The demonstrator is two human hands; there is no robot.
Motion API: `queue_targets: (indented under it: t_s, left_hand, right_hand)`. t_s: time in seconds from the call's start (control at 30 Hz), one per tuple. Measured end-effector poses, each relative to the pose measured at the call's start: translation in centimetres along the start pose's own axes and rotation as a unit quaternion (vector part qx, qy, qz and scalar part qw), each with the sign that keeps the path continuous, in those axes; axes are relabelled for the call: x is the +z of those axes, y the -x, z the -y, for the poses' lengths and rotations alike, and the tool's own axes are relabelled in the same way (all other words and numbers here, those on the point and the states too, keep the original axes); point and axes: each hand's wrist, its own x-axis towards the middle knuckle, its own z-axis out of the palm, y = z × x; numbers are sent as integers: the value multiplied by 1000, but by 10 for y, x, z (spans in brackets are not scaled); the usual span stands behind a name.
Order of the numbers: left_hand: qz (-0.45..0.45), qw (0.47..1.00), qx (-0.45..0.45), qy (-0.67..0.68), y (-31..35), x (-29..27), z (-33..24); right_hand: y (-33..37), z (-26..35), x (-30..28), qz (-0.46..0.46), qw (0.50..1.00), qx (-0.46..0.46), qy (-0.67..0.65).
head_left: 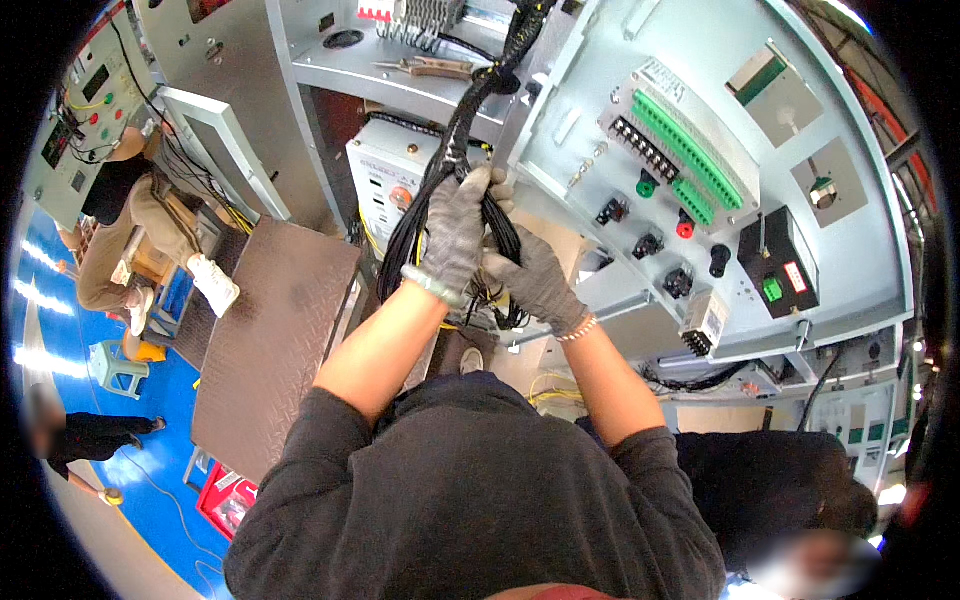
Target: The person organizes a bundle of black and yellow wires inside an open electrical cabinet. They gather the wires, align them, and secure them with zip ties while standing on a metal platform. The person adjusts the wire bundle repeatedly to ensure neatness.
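Both my hands wear grey gloves. A thick black wire harness [463, 125] runs down from the top of the cabinet and splits into loose black wires [400, 250]. My left hand [457, 235] is closed round the wires just below the split, with strands hanging on both sides of it. Lower and to the right, my right hand [540, 285] has its fingers curled on the hanging wires; its fingertips are partly hidden. Behind the wires stands a white box-shaped device [372, 172] with an orange-red knob.
On the right an open grey door panel [585, 130] carries a green terminal block [690, 150] and a black module [778, 262]. Wooden-handled pliers [432, 67] lie on the shelf. A brown tread-plate platform [280, 340] is at left. Other people are at left and lower right.
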Motion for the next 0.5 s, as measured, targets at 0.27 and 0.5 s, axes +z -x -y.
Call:
queue_targets:
  t_s: [0.27, 0.5]
  left_hand:
    - [12, 938, 160, -307, -10, -30, 26]
    - [-26, 937, 181, -297, -11, -37, 26]
  right_hand:
    - [-12, 32, -39, 176, 963, 106, -174]
    - [-57, 47, -26, 126, 975, -41, 179]
